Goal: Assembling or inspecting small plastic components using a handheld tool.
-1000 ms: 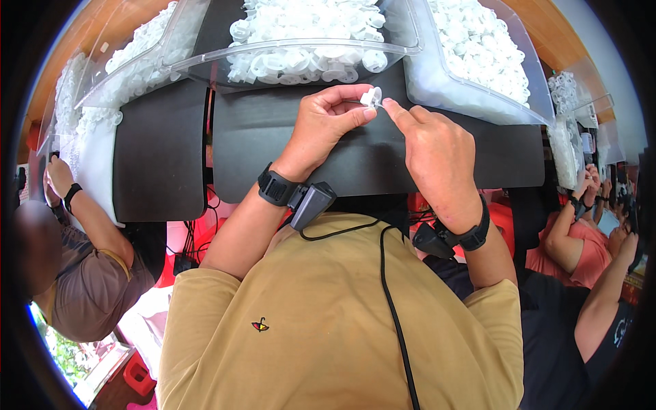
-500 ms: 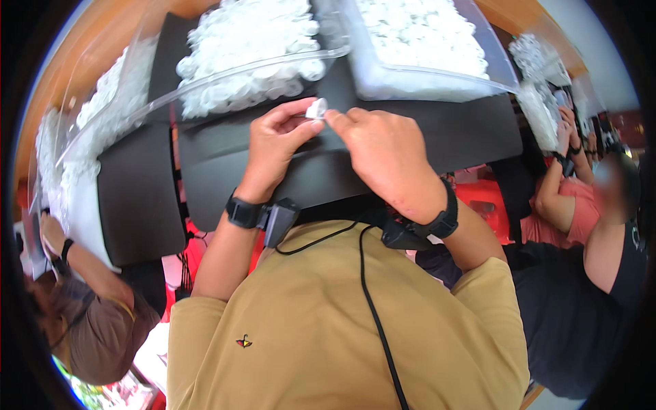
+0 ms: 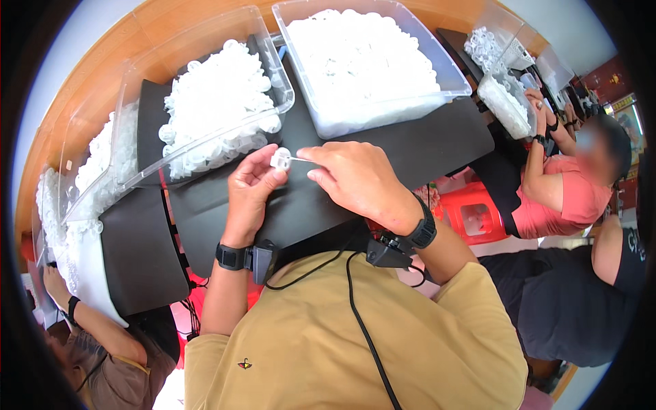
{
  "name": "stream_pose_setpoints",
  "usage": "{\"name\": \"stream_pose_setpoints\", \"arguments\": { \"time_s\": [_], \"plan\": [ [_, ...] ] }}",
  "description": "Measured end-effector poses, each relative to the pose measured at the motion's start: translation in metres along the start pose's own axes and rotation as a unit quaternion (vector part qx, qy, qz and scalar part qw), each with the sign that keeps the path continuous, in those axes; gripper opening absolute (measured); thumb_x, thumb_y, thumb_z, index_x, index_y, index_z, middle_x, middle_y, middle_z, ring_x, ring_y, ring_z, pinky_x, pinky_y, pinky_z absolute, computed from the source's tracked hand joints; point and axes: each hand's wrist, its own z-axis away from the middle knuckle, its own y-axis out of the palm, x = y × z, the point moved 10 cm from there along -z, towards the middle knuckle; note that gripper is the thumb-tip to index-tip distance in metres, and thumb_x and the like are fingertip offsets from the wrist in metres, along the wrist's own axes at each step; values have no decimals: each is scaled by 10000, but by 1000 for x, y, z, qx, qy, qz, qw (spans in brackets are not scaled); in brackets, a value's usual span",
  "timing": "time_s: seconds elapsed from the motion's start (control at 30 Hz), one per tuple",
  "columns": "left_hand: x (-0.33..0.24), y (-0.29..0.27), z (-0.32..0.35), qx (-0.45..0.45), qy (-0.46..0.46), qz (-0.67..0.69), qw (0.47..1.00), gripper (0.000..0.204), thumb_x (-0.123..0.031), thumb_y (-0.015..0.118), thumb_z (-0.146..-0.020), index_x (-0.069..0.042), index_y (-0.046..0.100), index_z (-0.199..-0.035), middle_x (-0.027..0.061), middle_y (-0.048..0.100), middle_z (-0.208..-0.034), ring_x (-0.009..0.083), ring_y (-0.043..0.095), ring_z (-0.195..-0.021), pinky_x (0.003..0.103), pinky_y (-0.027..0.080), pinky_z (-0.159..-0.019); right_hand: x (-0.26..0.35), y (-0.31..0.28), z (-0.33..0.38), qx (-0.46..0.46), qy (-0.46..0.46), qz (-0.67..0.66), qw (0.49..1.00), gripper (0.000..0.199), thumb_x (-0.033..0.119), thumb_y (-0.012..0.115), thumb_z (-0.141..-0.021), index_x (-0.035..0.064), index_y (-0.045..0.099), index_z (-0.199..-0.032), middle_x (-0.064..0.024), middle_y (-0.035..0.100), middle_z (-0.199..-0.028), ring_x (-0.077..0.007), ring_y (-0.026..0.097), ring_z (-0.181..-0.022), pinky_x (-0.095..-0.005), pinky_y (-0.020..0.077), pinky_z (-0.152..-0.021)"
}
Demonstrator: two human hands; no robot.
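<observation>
Between the thumb and fingers of my left hand is a small white plastic part, held up over the dark table. My right hand is closed on a thin, pale rod that reaches from its fingertips to the part's right side. Whether the rod's tip goes into the part or only touches it, I cannot tell. Both wrists wear black straps with dark boxes.
Beyond my hands stand two clear plastic bins, the left one and the right one, heaped with white parts. Further bins line both sides. People sit left and right, near a red stool.
My view has shifted, so the bins and hands sit lower and further left in the picture. The thin rod between my right hand and the white part now shows.
</observation>
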Motion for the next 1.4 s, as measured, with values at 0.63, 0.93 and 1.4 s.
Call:
{"name": "stream_pose_setpoints", "arguments": {
  "time_s": [0.63,0.93,1.4],
  "plan": [
    [0,21,4,113,-57,96,987,489,-216,595,-918,-13,427,-1329,187,547,-1234,183,638,-954,263,549,-811,-40,-120,-121,-162,-99,-13,982,297,159,675,-793,99,672,-1083,-123,685,-885,-234,632,-701,-352,483,-618],
    [3,23,3,103,-71,62,990,431,-168,579,-922,-7,456,-1302,170,562,-1215,171,633,-954,257,545,-817,-218,-63,-122,95,92,206,969,277,66,662,-691,126,698,-959,-128,678,-928,-304,639,-912,-381,495,-794],
    [4,22,3,98,-67,46,992,431,-170,588,-916,-3,464,-1294,163,566,-1214,176,628,-965,271,538,-827,-113,-130,-97,-75,-7,-88,993,136,112,629,-776,11,601,-863,-124,607,-750,-192,582,-639,-334,459,-592]
  ]
}}
